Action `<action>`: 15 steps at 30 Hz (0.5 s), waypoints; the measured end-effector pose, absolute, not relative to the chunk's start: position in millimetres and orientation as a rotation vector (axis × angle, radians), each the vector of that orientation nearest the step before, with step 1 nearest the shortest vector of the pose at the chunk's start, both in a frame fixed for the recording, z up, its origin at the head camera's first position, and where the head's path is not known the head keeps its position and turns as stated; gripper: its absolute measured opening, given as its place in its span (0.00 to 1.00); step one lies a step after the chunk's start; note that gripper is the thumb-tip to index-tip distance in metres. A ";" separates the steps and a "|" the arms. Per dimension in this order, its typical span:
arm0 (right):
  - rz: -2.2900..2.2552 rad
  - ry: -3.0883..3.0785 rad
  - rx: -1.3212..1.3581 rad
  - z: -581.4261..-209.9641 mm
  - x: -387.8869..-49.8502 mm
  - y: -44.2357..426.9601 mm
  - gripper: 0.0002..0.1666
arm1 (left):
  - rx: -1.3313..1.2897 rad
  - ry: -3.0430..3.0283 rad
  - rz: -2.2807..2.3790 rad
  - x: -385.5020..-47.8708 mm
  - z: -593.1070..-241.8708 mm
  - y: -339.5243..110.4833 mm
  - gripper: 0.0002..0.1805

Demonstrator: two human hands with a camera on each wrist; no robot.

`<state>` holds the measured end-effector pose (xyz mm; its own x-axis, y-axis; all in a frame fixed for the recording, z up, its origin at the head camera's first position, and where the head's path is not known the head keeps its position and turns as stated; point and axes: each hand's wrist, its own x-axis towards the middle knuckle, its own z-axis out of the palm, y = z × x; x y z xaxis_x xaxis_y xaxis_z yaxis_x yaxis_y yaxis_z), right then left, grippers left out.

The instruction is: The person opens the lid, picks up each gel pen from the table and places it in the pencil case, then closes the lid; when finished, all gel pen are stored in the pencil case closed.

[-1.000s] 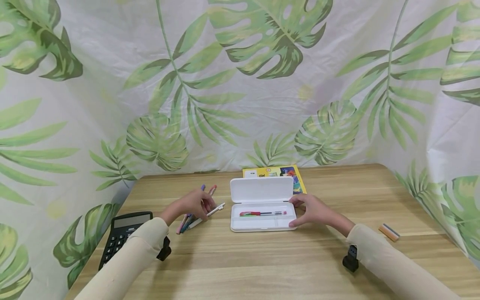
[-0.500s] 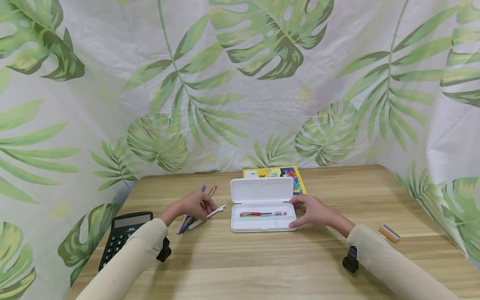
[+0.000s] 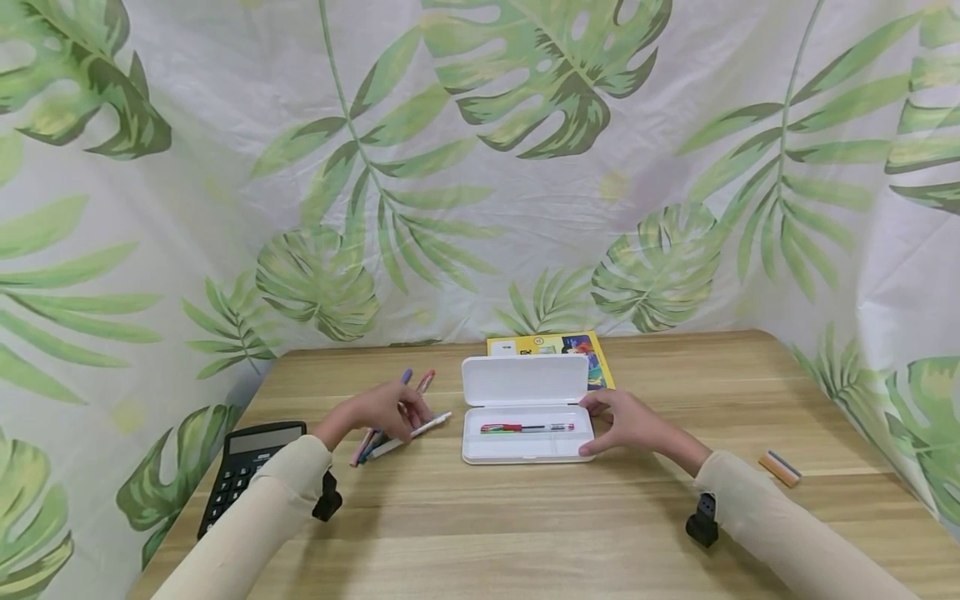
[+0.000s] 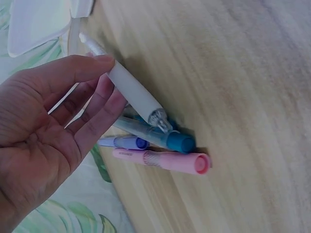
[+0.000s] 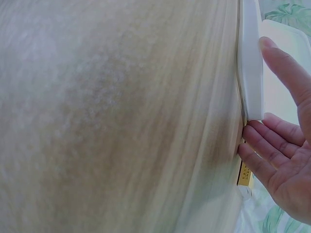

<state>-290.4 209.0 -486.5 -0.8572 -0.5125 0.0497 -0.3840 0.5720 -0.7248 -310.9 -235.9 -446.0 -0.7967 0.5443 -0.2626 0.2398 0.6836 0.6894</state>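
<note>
My left hand (image 3: 390,410) pinches a white pen (image 4: 133,90) between thumb and fingers, tilted over the other pens. Beneath and beside it lie a teal-capped pen (image 4: 180,141), a pink pen (image 4: 180,162) and a purple-blue pen (image 4: 126,142). An open white pencil case (image 3: 498,456) stands at mid-table with its lid (image 3: 525,380) raised. Inside its long compartment rests a red-and-clear pen (image 3: 528,428), with something green partly hidden under it. At the case's right end my right hand (image 3: 626,427) holds its side, thumb at the front and fingers at the back corner.
A yellow box (image 3: 600,367) with a colourful picture lies behind the case. On the left is a black calculator (image 3: 240,467), partly under the left sleeve. An orange-and-blue eraser-like block (image 3: 780,468) lies far right. A red-ended pen (image 3: 426,382) sits behind the left hand.
The white pen has shifted slightly in the left hand, its rear end moving a little left and toward the near side. The right hand and the case stay put.
</note>
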 end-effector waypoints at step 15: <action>-1.154 2.640 -0.794 -489.5 -291.4 209.4 0.38 | 0.641 2.430 0.809 -305.4 -413.6 -227.8 0.19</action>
